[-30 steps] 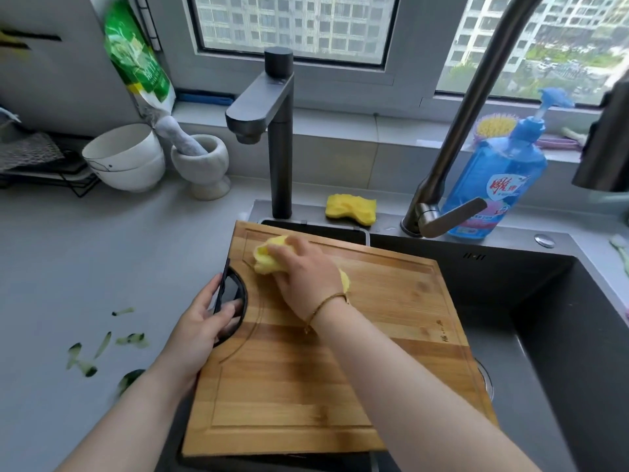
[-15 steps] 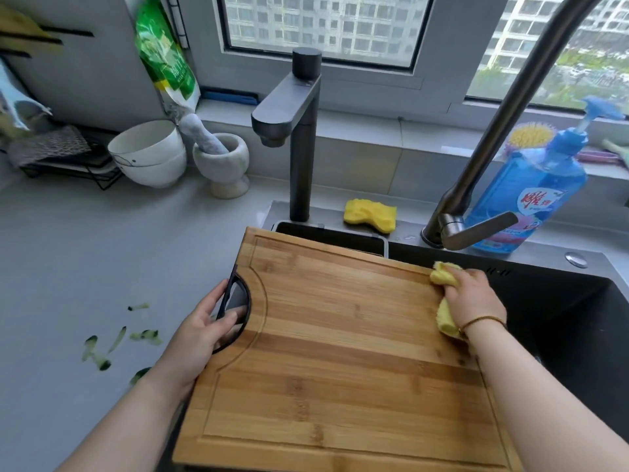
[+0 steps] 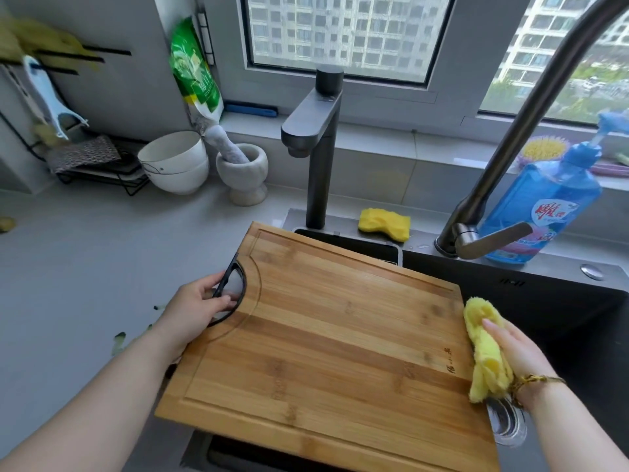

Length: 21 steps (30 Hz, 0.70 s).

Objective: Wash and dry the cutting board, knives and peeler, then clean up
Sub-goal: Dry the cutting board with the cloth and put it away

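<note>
- The cutting board (image 3: 323, 335) lies tilted over the sink (image 3: 578, 318), its near corner towards the person and its far corner under the square tap (image 3: 316, 131)
- The left hand (image 3: 194, 311) grips the board's black-rimmed handle hole, with its fingers (image 3: 223, 298) curled through the opening and narrow around the rim
- The right hand (image 3: 514, 352) holds a yellow cloth (image 3: 486, 352) against the board's right edge. Its fingers (image 3: 493, 327) lie over the bunched cloth, and the thumb is hidden beneath
- Below that wrist is the drain (image 3: 507, 424), partly covered by the board's corner
- The step in hand looks like wiping the board. To do it well, keep the left grip firm so the board cannot slide into the basin, flatten the cloth under the fingers, run it along the grain and into the juice groove, and wrap it over the edge
- Left of the left fingers, green peel scraps (image 3: 119, 340) lie on the counter for later clean-up
- Beyond the right fingers, a yellow sponge (image 3: 384, 223) sits on the sink ledge, with the tall faucet (image 3: 510, 148) and a blue soap bottle (image 3: 544, 206) to its right
- Far left of the hands, a blue-and-white tool (image 3: 51, 100) hangs on the wall. It may be the peeler, though blur makes that uncertain, and no knives show
</note>
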{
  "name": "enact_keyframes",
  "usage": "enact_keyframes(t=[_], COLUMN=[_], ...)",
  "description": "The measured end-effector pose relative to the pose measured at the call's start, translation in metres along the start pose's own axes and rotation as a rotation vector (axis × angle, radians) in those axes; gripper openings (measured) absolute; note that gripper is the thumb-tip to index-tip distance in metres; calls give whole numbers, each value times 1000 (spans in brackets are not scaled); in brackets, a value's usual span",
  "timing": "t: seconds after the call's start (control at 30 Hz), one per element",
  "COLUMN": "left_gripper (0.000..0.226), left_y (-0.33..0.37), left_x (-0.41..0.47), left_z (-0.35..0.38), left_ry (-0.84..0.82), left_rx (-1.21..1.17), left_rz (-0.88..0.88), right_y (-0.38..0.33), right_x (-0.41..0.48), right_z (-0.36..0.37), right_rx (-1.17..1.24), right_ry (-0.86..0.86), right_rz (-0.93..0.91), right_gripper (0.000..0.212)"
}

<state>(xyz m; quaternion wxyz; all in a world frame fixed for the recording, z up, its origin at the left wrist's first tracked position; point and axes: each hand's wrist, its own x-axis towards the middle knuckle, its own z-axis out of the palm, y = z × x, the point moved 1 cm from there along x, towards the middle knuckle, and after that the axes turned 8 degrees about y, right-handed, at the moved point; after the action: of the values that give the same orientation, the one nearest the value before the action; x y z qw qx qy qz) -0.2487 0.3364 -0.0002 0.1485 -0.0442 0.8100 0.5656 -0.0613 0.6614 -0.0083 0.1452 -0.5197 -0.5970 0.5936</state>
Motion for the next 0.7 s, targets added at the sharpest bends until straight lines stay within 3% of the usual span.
enact_keyframes(t=[0.27,0.7], left_gripper=[41,38], left_y=[-15,-26], left_x=[4,25], left_z=[-38,-38], left_ry=[212,233], left_rx=[397,589], left_rz=[95,144], right_y=[-8,-9], right_x=[-20,-25], right_z=[37,45], right_rx=[-70,-66], right_ry=[-28,42], right_rz=[-114,-187], right_gripper=[39,38])
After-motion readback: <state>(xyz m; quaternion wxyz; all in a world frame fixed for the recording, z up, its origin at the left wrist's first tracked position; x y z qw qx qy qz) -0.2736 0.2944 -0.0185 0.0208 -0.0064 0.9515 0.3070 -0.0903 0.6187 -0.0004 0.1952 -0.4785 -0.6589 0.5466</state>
